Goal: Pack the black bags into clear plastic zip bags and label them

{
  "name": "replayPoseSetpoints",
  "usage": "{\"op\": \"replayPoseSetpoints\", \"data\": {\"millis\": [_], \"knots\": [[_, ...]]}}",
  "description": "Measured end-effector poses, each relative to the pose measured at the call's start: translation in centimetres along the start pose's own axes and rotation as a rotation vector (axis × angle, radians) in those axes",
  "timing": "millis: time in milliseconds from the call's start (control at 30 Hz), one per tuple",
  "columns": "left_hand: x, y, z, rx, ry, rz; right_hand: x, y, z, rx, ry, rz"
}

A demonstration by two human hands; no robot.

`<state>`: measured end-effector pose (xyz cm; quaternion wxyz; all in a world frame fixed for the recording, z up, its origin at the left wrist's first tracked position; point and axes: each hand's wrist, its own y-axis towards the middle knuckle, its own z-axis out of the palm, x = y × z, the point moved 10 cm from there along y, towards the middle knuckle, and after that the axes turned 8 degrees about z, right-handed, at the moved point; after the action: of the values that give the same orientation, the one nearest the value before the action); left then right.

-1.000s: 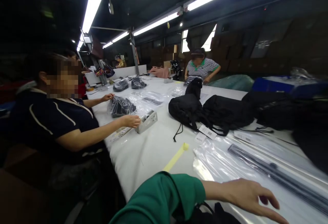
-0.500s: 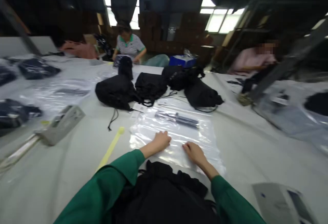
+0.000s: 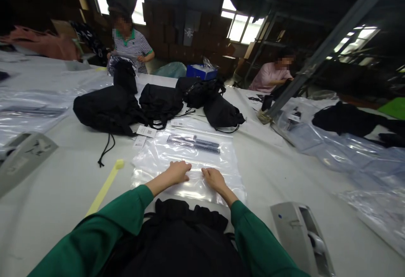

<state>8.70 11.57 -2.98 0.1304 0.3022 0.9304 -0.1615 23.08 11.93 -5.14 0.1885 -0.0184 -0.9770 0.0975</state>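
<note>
A stack of clear plastic bags (image 3: 190, 158) with dark printed strips lies flat on the white table. Over its nearer half is my left hand (image 3: 179, 172), the thumb a little apart from the bent fingers and nothing visible between them. To its right, my right hand (image 3: 213, 178) has its fingertips pinched together at the top bag's film. Against my front, below both hands, rests a black drawstring bag (image 3: 186, 243) with a gathered rim. Several black bags (image 3: 161, 101) with cords and white tags lie beyond the plastic stack.
A tape dispenser (image 3: 300, 234) stands at the right, another grey one (image 3: 27, 158) at the left. Yellow tape (image 3: 103, 192) runs along the table (image 3: 72, 184). A metal post (image 3: 303, 74) rises at the right, beside plastic-wrapped items. Two people work across the table.
The view has turned to the right, so the table items appear farther left. My left hand's thumb and fingers look more apart; my right hand stays over the plastic bags.
</note>
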Motion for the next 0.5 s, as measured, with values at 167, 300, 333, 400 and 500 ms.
{"op": "replayPoseSetpoints", "data": {"millis": [167,300,333,400,500], "knots": [[0.8,0.2,-0.9,-0.026,-0.009,-0.016,-0.1,-0.2,-0.6,-0.042,0.036,0.014],[1.9,0.4,-1.6,-0.054,-0.029,-0.058,1.8,-1.5,-1.9,-0.129,0.032,-0.078],[2.0,0.4,-1.8,-0.058,-0.037,-0.063,2.4,-1.8,-2.2,-0.157,0.021,-0.103],[2.1,0.2,-2.0,-0.066,-0.054,-0.064,3.1,-2.3,-2.7,-0.205,-0.015,-0.129],[1.4,-0.2,-2.2,-0.091,-0.079,-0.041,3.5,-2.3,-3.1,-0.252,-0.071,-0.126]]}}
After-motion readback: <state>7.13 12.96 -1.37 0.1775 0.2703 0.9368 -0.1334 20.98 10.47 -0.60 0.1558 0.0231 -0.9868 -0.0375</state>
